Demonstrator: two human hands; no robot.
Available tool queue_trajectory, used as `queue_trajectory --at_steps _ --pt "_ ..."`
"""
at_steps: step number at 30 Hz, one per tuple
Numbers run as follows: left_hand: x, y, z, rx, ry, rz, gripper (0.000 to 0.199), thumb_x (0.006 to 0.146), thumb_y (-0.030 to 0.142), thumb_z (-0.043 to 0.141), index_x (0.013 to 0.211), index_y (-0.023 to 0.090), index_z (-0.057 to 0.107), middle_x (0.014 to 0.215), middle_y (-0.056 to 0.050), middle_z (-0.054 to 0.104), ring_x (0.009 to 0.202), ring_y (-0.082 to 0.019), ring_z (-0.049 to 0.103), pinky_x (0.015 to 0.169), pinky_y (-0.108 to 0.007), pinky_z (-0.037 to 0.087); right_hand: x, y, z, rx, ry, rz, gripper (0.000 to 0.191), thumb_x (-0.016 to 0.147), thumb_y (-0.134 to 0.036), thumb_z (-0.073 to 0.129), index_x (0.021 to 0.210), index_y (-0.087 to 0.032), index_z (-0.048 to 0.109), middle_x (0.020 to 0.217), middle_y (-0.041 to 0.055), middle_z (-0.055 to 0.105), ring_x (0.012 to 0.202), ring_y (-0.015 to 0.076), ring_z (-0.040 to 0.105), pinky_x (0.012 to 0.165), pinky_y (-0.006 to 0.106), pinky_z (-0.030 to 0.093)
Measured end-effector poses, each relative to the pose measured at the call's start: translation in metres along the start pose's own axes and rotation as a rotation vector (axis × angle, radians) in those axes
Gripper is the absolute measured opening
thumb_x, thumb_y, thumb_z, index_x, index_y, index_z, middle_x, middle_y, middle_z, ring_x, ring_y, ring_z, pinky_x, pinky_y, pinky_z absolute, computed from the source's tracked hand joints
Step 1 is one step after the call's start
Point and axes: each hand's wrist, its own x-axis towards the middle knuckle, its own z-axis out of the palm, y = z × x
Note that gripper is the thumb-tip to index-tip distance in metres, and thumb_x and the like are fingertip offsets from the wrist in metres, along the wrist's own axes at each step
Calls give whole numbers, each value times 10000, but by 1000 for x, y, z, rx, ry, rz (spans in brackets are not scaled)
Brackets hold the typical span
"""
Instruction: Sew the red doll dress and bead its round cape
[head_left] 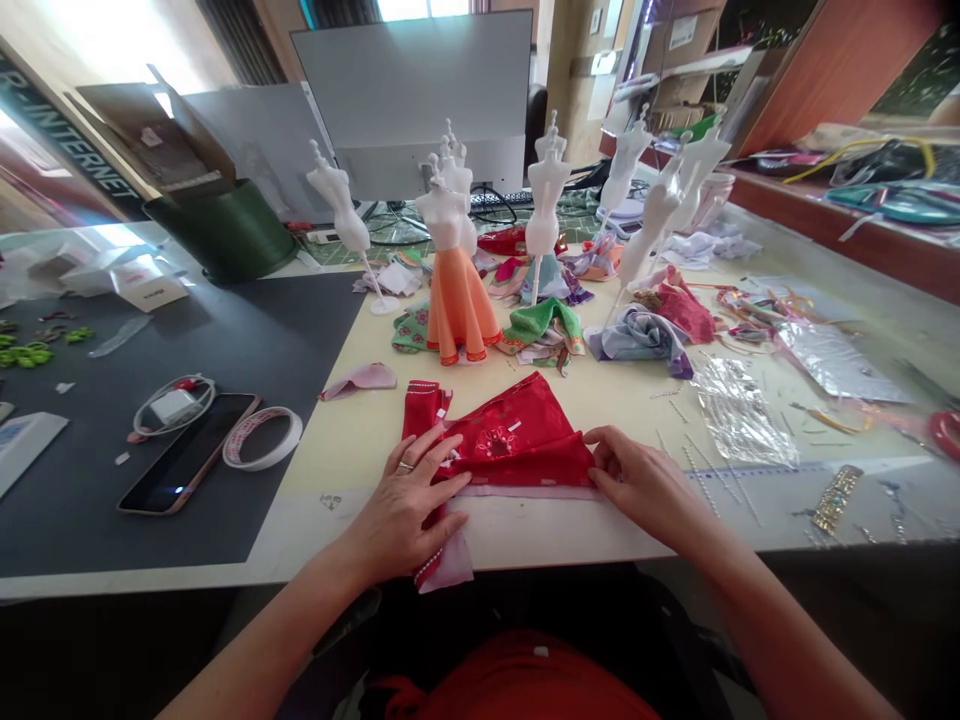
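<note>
A folded piece of red embroidered fabric (510, 440) lies on the cream tabletop (360, 440) directly in front of me, with a flower motif at its middle and a pale pink lining (450, 558) showing underneath. My left hand (405, 500), with a ring on one finger, presses down on the fabric's left part and holds it against the table. My right hand (645, 485) pinches the right edge of the fabric between its fingers and thumb.
White dress-form mannequins (547, 190) stand beyond the hands, one wearing an orange skirt (457, 310). Fabric scraps, foil sheets and trims cover the table. A phone (187, 452) and a tape roll (262, 438) lie on a dark mat at left.
</note>
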Motion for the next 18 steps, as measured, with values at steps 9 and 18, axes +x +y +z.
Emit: queue_trajectory --at_steps 9,18 --pt "-5 -4 -2 30 -62 37 441 851 421 531 1220 183 573 1443 -143 358 1350 -335 260 1070 -535 252 0 -1 0 -4 -23 15 256 797 -199 456 1045 -222 513 742 -9 618 688 168 572 598 261 375" --pt "-5 -6 -2 56 -55 44 436 858 433 513 1202 176 586 1397 -144 426 1347 -322 272 1086 -522 217 0 0 0 -16 -19 -3 251 801 -201 458 1046 -231 507 742 -11 616 694 171 582 595 257 375"
